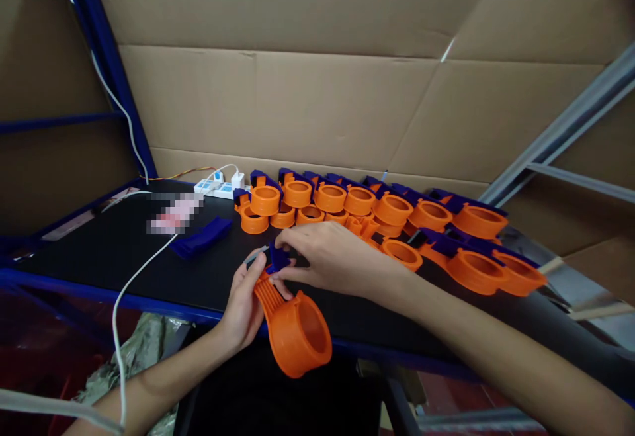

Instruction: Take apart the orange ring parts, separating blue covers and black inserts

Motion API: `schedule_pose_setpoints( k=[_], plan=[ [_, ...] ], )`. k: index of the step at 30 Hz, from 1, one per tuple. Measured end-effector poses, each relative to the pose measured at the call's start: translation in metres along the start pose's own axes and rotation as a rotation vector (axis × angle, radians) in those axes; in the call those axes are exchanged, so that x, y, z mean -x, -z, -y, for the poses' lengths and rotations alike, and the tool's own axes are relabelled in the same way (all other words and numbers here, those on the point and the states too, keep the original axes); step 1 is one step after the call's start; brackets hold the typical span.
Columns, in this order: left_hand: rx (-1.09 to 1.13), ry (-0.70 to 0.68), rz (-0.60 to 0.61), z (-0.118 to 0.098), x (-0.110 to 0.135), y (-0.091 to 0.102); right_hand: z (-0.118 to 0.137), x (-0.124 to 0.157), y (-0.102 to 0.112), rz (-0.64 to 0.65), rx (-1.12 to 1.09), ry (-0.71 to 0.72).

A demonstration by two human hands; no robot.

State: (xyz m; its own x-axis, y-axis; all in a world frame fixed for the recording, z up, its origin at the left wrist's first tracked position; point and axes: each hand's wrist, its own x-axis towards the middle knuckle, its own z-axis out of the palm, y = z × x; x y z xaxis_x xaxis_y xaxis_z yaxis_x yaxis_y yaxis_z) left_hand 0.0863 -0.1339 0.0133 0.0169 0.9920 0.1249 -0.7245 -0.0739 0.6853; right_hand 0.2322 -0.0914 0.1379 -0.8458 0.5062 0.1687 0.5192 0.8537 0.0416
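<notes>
An orange tape dispenser is tilted in front of the table's edge, its round hub hanging low and to the right. My left hand is closed around its ribbed neck. At the upper end, the fingers of my right hand pinch a dark blue plastic part against the dispenser. A greyish strip shows beside my left thumb; what it is, I cannot tell. Fingers partly hide where the blue part meets the orange body.
Several orange and blue tape dispensers are stacked in rows along the back. A loose blue part lies on the black tabletop. Behind it are a white power strip and a blurred patch. A white cable hangs over the front left edge.
</notes>
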Motion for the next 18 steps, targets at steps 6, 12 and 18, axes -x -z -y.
schedule_pose_setpoints(
  k=[6,12,18],
  plan=[
    [-0.088,0.039,-0.003,0.004,0.0,0.001,-0.004,0.014,-0.038,-0.102,0.197,0.048],
    [-0.138,0.069,-0.085,-0.005,-0.004,-0.001,-0.011,0.007,-0.049,-0.104,0.21,0.042],
    [-0.081,0.034,-0.148,-0.019,-0.007,0.004,-0.035,0.0,-0.024,-0.226,0.271,-0.223]
  ],
)
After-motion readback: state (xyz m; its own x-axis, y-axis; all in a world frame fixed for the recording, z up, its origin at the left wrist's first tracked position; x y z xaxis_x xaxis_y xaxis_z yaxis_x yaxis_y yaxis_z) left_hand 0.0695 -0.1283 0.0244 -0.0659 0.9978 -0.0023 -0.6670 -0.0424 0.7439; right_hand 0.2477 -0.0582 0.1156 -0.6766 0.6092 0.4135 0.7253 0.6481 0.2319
